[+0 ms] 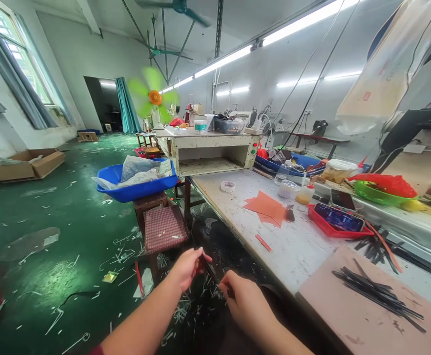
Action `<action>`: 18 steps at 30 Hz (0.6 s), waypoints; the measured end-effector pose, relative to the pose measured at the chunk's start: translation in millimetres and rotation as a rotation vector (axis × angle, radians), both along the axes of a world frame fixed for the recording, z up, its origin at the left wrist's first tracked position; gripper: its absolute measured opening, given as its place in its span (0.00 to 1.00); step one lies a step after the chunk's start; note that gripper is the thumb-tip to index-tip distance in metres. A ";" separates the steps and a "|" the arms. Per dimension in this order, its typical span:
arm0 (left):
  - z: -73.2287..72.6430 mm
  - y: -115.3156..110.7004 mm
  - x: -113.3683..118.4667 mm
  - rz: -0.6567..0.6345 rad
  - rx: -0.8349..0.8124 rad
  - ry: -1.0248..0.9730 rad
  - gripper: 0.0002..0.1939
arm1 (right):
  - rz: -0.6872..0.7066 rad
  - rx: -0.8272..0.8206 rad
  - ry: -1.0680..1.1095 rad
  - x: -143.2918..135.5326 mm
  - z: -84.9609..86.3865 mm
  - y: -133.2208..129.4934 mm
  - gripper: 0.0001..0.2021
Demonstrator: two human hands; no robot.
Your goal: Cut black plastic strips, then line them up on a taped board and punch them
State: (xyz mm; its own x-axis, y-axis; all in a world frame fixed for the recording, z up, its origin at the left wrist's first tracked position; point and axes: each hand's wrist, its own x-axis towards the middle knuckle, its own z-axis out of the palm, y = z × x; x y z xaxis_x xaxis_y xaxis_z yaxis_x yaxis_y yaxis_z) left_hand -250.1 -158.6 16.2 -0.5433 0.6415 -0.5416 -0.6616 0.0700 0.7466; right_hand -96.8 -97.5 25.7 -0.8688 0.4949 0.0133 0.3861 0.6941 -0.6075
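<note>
In front of the table edge, over the littered floor, my left hand [189, 268] is closed on a thin dark strip [209, 269]. The strip runs down from its fingers toward my right hand [244, 295]. That hand is pinched closed near the strip's lower end; the fingertips are partly hidden, and I take it to grip the strip there. To the right, several similar black strips [380, 295] lie in a loose pile on a pinkish board [334, 301]. More dark strips [374, 249] lie behind the board.
A red tray [324, 228] holds a phone [338, 217]. Orange sheets [267, 208], a tape roll [228, 186] and a glue bottle [305, 192] are on the table [233, 212]. A checkered stool [165, 228] and blue basin [136, 190] stand left; a green fan [155, 97] spins behind.
</note>
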 end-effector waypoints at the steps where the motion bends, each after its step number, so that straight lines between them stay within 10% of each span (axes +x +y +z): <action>1: 0.2 0.4 -4.3 0.028 0.015 -0.013 0.10 | 0.014 -0.006 -0.018 -0.8 -1.9 -1.3 0.07; 13: 27.7 1.0 -28.6 0.154 0.260 0.075 0.15 | 0.262 -0.156 -0.059 -1.6 -6.2 -12.1 0.07; 18: 41.0 3.1 -10.3 -0.054 0.257 0.207 0.14 | -0.029 -0.151 0.207 32.0 19.4 21.6 0.08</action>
